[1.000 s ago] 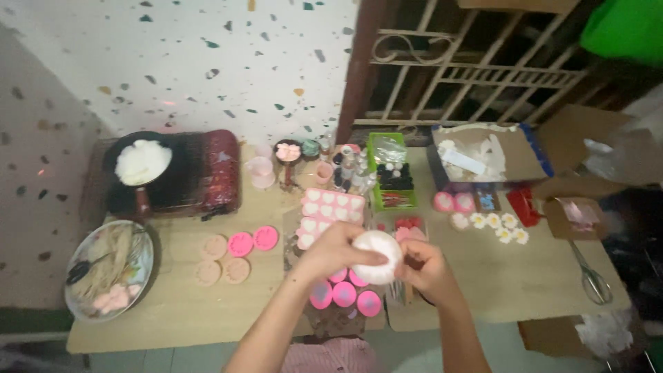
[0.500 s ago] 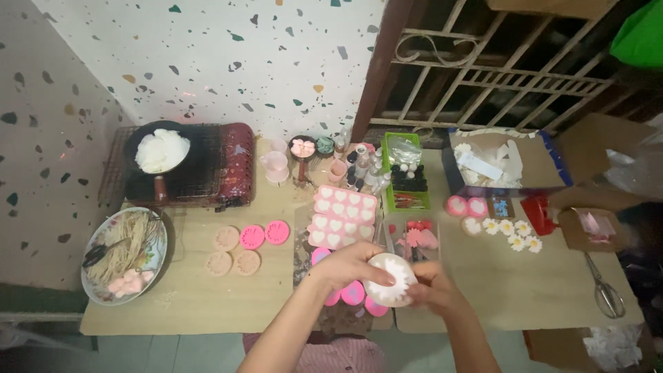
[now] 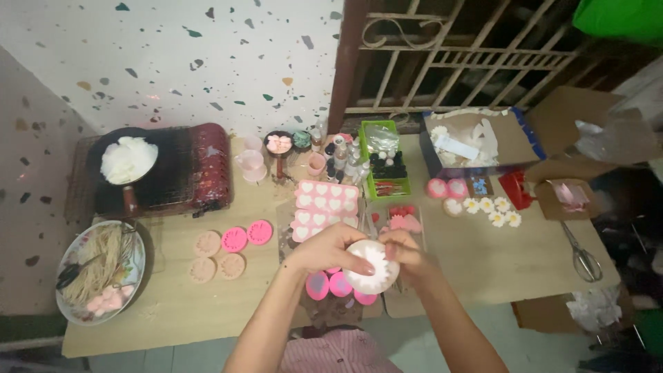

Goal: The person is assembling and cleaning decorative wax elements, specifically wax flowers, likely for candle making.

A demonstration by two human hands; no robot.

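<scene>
Left hand: the left hand (image 3: 324, 250) has its grip closed round the left side of a round white flower mould (image 3: 373, 266), fingers curled over its rim.
Right hand: the right hand (image 3: 407, 252) pinches the mould's right edge, fingertips pressed on it.
Mould: held between both hands, above the worktop (image 3: 483, 266).
Below the grip: round pink moulds (image 3: 338, 284) on the worktop.
Beyond the grip: a pink heart-shaped tray (image 3: 324, 207).
Far left: a plate of straw-like strands (image 3: 97, 269).
</scene>
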